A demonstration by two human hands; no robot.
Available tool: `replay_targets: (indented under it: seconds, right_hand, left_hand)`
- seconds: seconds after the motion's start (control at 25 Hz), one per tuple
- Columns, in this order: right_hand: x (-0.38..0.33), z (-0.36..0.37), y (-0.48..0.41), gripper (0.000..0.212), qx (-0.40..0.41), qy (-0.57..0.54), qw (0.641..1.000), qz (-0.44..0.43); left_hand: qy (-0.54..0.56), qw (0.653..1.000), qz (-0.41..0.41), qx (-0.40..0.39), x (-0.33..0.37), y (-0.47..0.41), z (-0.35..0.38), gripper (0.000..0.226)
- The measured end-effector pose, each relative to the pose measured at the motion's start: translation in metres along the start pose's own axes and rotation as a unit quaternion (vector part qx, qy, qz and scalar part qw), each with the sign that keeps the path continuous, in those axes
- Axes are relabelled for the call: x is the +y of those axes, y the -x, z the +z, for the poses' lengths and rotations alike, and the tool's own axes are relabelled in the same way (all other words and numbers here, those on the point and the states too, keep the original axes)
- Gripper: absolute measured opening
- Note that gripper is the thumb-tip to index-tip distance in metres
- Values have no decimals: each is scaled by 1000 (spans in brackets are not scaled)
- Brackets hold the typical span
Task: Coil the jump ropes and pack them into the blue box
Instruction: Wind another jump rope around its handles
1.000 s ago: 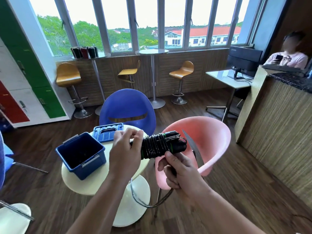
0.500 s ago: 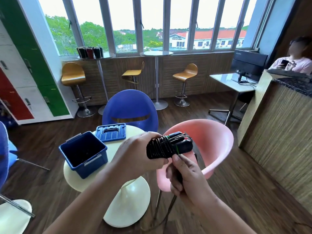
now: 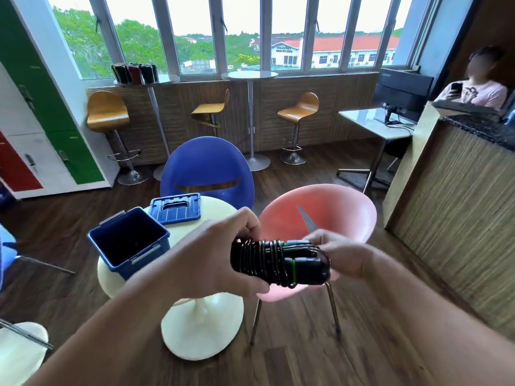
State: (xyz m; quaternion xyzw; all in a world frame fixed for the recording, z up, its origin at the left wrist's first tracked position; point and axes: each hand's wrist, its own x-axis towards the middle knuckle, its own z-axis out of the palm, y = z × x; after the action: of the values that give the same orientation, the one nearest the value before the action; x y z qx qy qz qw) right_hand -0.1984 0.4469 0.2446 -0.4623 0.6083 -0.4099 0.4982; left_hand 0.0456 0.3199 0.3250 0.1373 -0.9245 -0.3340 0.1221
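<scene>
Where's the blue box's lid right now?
Head view, left of centre: the flat blue plastic lid lies on the round cream table, just behind the open blue box.

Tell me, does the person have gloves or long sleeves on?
No. The left hand and right hand are bare: no gloves, no visible rings or watch. The left forearm and right forearm are bare too, with no sleeve showing.

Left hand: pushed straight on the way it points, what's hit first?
Probably the right hand at the far end of the black coiled jump rope bundle the left hand grips; depth unclear.
</scene>
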Motion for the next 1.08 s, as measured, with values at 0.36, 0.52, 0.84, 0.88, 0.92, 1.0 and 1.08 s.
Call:
replay_targets:
  seconds: [0.36, 0.52, 0.84, 0.88, 0.92, 1.0, 1.08]
  right_hand:
    - [-109, 10, -9, 21, 72, 426, 901, -27]
    - [-94, 31, -13, 27, 126, 505, 852, -64]
    - [-100, 28, -2, 23, 174, 469, 864, -62]
    - [-99, 36, -1, 21, 179, 466, 863, -70]
    - [-97, 43, -2, 18, 186, 453, 869, -76]
    - [-89, 53, -3, 16, 199, 385, 898, -71]
    - [-75, 62, 0, 22, 215, 292, 930, -65]
  left_hand:
    - [-74, 994, 2, -84, 2, -5, 7, 57]
    - [-65, 995, 11, -79, 3, 1, 19, 57]
    - [-170, 980, -95, -29, -18, -2, 36, 60]
    - [-174, 979, -104, -25, -20, -4, 38, 60]
    - [-178, 977, -112, -20, -23, -6, 40, 60]
    - [-182, 975, -125, -3, -25, -8, 43, 60]
    - [-179, 976, -127, 13, -30, -9, 44, 67]
